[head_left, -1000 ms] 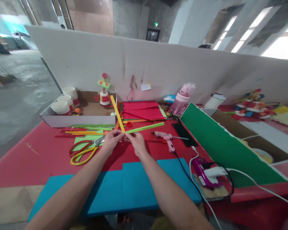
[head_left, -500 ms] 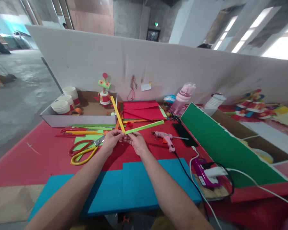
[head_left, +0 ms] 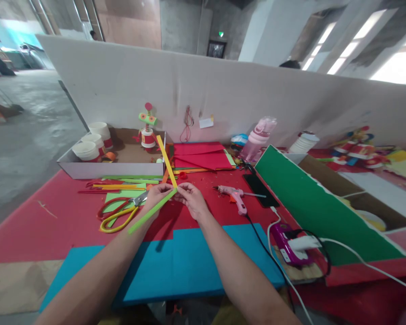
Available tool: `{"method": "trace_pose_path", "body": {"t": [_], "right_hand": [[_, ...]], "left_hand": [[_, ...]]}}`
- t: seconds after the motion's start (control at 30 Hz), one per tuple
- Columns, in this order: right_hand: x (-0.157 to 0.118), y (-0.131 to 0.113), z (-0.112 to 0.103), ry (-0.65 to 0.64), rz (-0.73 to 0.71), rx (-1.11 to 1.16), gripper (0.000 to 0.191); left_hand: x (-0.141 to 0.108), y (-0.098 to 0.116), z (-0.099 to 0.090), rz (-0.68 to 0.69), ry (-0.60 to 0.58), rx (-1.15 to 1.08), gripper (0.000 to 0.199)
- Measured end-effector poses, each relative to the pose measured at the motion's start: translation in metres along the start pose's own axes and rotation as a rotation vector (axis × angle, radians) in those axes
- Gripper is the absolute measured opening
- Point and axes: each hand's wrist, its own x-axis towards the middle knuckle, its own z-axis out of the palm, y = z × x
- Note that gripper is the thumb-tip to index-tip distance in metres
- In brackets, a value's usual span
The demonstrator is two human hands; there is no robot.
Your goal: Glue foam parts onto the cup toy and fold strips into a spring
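Observation:
My left hand [head_left: 159, 194] and my right hand [head_left: 190, 198] meet over the red tabletop, both closed in a pinch where two paper strips join. The yellow paper strip [head_left: 167, 160] rises from the fingertips, away from me and slightly left. From the same corner the green paper strip [head_left: 150, 213] slants down to the left, across my left hand and wrist. Just left of my left hand lie scissors [head_left: 120, 212] with red and yellow handles. A pink glue gun [head_left: 235, 196] rests on its side to the right of my right hand.
An open box [head_left: 111, 170] with paper cups [head_left: 86, 151] and a paper-cup robot figure [head_left: 148, 137] stands back left. Red paper sheets [head_left: 201, 155] lie behind my hands. Blue boards [head_left: 149, 271] cover the front edge. Right are a phone [head_left: 260, 189], a purple power strip [head_left: 291, 248] and a green-sided box [head_left: 318, 203].
The green strip has swung from pointing right to pointing down-left across my left hand. The yellow strip and both hands have stayed almost in place.

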Motion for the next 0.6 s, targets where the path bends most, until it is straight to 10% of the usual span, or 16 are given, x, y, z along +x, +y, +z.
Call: {"method": "trace_pose_path", "body": {"t": [0.6], "right_hand": [[0.009,0.006,-0.002,0.154,-0.118,0.024,0.031]], "left_hand": [[-0.014,0.014,0.016,-0.011,-0.012,0.048,0.033]]}}
